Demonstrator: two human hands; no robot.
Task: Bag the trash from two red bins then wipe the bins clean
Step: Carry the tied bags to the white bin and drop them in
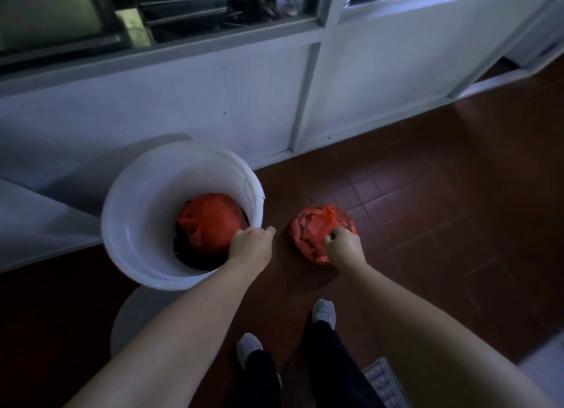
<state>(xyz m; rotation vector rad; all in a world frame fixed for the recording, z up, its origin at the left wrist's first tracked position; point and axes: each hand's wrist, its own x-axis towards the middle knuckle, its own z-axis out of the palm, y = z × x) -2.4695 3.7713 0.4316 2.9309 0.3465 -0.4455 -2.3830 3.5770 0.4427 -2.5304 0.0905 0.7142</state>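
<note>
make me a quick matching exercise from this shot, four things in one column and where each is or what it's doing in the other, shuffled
Things:
1. white bucket
2. red bag on the floor
3. red bag in the bucket
4. left hand

Places or states:
A. lies at the bottom of a white container
B. stands on the tiled floor against the white cabinet
C. rests at the bucket's near rim
D. gripped from above by the right hand

Pairs: 1-B, 2-D, 3-A, 4-C
</note>
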